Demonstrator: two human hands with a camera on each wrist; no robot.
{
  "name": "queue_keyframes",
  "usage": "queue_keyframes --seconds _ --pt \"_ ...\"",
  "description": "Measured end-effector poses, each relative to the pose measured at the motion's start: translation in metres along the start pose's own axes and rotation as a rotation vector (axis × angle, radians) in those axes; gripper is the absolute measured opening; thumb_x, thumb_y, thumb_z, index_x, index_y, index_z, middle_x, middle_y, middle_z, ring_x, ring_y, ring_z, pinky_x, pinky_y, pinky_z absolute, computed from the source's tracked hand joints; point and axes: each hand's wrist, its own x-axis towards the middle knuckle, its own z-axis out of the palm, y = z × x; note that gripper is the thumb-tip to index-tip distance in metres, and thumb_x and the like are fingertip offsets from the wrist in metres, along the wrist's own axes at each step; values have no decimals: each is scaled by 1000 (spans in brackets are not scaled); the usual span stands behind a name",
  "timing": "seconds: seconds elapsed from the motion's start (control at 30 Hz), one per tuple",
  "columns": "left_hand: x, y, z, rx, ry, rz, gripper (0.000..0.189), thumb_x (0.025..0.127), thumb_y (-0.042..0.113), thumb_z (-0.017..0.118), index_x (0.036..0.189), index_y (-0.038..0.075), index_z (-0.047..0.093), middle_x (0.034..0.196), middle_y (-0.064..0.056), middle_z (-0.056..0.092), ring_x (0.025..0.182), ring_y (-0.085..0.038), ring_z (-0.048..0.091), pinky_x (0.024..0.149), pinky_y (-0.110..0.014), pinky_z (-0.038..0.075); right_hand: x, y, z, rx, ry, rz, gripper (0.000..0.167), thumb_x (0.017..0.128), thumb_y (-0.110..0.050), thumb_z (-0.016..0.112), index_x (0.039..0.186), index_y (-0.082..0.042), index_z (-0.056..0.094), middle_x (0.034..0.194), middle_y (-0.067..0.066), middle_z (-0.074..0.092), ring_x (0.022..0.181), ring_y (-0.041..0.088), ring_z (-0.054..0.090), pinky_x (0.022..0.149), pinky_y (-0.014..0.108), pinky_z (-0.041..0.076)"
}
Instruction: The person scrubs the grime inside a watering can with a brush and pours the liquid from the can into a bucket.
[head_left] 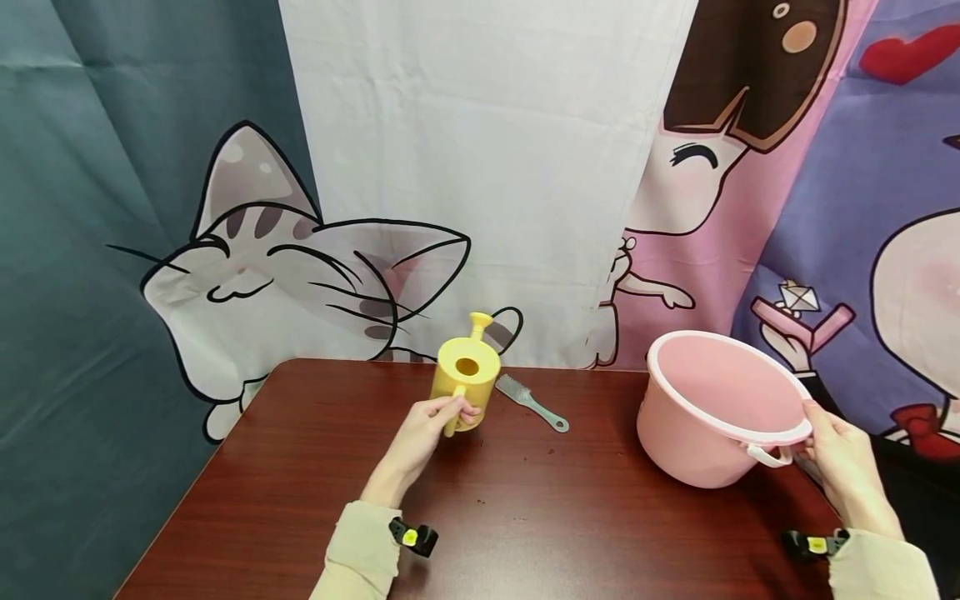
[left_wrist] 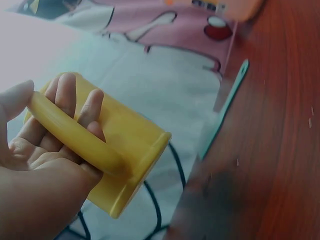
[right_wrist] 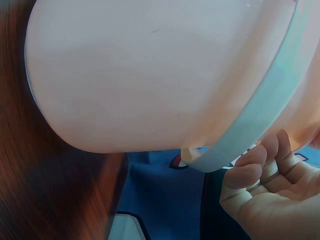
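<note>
A yellow watering can (head_left: 487,396) is upright near the table's back edge, its spout pointing away. My left hand (head_left: 431,429) grips its handle (left_wrist: 75,132), thumb on top and fingers curled inside the loop. At the right, my right hand (head_left: 843,462) holds the rim of a pink bucket (head_left: 690,433), fingers under the rim beside the pale handle (right_wrist: 250,120). Whether the bucket touches the table cannot be told. Just right of the watering can lies a small brush (head_left: 536,406) with a pale green handle and greyish bristles.
The dark red-brown wooden table (head_left: 300,475) ends at the back against a hanging cartoon-print cloth (head_left: 480,167). A few dark specks dot the tabletop near its middle. Beyond the table's right edge there is dark fabric (head_left: 915,483).
</note>
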Motion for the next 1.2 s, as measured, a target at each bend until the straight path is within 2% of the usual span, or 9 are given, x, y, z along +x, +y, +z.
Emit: queue_keyframes --seconds 0.13,0.37,0.47,0.6,0.73,0.93,1.07,1.2 --pt "-8 -4 -21 -44 67 -27 35 99 28 58 99 -5 68 99 -20 67 97 -29 63 89 -31 44 0 0 0 12 -2 -5 24 99 -33 57 81 -23 68 61 -5 54 53 6 52 51 21 47" --pt "-19 -12 -55 -94 160 -49 38 99 26 59 102 -12 64 102 -25 64 104 -26 61 88 -26 43 -1 0 -1 8 6 -1 24 99 -34 57 81 -23 68 61 -5 55 53 6 51 51 21 46" --pt "-23 -17 -68 -106 207 -57 39 100 26 58 102 -12 64 101 -22 65 103 -22 60 88 -24 43 -1 2 0 18 8 -7 24 99 -33 57 81 -24 69 62 -5 57 54 7 53 51 21 47" --pt "-26 -22 -83 -123 236 -51 43 100 29 56 102 -14 62 102 -19 66 105 -21 61 91 -23 43 -1 4 0 32 19 -23 24 100 -32 56 80 -26 69 63 -4 60 54 7 56 52 22 48" --pt "-29 -28 -96 -142 252 -58 47 100 31 56 103 -15 59 100 -18 66 105 -21 63 93 -23 42 -1 4 0 53 18 -32 24 100 -32 56 81 -25 70 63 -3 61 53 8 56 51 22 48" --pt "-36 -36 -110 -153 266 -80 42 101 30 55 102 -11 61 97 -10 68 101 -18 64 92 -22 43 0 5 2 74 8 -19 23 100 -32 56 83 -26 70 64 -3 62 53 8 56 50 22 48" --pt "-38 -39 -117 -166 238 -71 39 101 29 55 102 -9 62 95 -9 68 102 -17 64 91 -23 44 0 5 2 72 11 -11 23 100 -32 56 83 -25 70 64 -3 61 52 9 56 50 22 48" --pt "-43 -41 -125 -156 185 -57 44 103 28 51 108 -16 58 97 -10 67 104 -17 64 90 -25 46 -1 4 2 71 -3 7 24 100 -33 55 82 -25 69 64 -3 61 53 10 57 50 23 48"
